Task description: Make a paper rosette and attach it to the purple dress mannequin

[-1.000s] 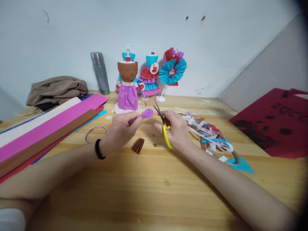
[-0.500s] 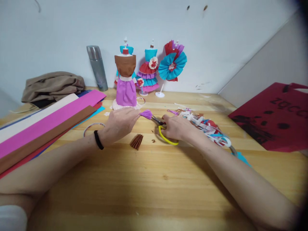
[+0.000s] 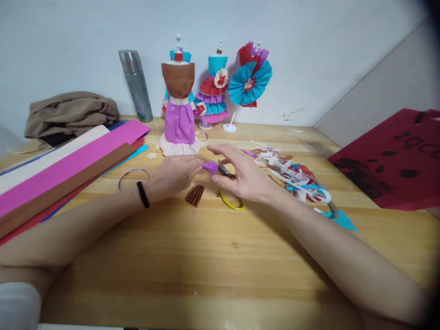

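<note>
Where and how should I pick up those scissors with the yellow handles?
I'd take the scissors by the yellow loop, from the near side: it lies toward you, while the dark blades point away, close to the purple pleated paper.

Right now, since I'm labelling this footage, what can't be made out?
All in the head view:
Purple pleated paper: pinched end hidden by the left hand.
Yellow-handled scissors: partly covered by the right hand.
Rear dress form: mostly behind the brown-and-purple dress.
Red bag: cut off by the right edge.
</note>
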The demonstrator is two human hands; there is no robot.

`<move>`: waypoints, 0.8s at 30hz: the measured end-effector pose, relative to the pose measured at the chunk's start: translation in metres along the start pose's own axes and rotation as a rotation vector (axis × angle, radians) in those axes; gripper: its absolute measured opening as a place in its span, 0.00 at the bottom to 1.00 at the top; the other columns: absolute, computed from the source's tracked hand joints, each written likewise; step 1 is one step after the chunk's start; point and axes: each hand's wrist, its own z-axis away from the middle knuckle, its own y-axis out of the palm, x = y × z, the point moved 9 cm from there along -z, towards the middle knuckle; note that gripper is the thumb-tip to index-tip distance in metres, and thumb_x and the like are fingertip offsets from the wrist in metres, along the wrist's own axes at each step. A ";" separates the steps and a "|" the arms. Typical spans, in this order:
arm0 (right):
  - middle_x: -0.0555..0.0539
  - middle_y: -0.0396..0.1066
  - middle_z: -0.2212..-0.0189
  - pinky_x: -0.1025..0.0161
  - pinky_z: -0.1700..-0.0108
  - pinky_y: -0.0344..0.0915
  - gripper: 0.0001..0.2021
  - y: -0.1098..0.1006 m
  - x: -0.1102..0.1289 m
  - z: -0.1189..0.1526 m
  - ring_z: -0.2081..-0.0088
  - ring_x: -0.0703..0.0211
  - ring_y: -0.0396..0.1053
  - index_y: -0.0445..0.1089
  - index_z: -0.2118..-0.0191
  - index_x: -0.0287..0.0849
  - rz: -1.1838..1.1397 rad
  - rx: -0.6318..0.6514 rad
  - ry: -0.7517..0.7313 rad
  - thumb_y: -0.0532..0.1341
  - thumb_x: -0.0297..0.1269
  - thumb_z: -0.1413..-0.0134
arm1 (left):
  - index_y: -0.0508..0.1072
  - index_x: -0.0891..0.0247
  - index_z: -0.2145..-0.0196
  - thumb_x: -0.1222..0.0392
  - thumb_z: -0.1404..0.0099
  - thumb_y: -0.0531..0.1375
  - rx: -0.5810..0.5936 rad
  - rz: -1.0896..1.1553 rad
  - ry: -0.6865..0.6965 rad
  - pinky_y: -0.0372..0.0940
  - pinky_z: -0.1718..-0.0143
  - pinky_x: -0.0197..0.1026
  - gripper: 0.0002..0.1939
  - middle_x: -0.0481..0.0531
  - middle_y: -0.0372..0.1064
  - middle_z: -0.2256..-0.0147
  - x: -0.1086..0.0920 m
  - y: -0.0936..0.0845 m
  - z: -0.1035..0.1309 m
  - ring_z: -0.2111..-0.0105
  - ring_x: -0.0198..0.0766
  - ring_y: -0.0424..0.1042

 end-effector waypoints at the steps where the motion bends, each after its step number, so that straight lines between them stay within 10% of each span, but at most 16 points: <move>1: 0.37 0.68 0.41 0.49 0.50 0.69 0.27 0.006 0.001 0.001 0.45 0.46 0.69 0.64 0.39 0.41 -0.022 0.006 -0.015 0.61 0.43 0.43 | 0.76 0.66 0.60 0.68 0.29 0.52 0.034 0.004 -0.013 0.65 0.64 0.37 0.12 0.52 0.77 0.65 0.000 0.003 0.000 0.64 0.39 0.76; 15: 0.49 0.72 0.75 0.62 0.70 0.58 0.02 0.021 -0.022 0.003 0.74 0.60 0.65 0.71 0.70 0.42 -0.070 -0.069 0.226 0.61 0.31 0.48 | 0.77 0.62 0.58 0.59 0.27 0.51 0.201 0.138 -0.154 0.66 0.60 0.42 0.14 0.54 0.78 0.61 0.012 0.031 0.001 0.61 0.42 0.76; 24: 0.51 0.69 0.77 0.64 0.70 0.56 0.03 0.022 -0.030 0.006 0.76 0.63 0.62 0.70 0.71 0.41 -0.084 -0.127 0.257 0.61 0.27 0.52 | 0.76 0.60 0.51 0.55 0.37 0.64 0.003 0.331 -0.220 0.66 0.61 0.39 0.17 0.52 0.78 0.59 0.020 0.021 0.000 0.62 0.40 0.76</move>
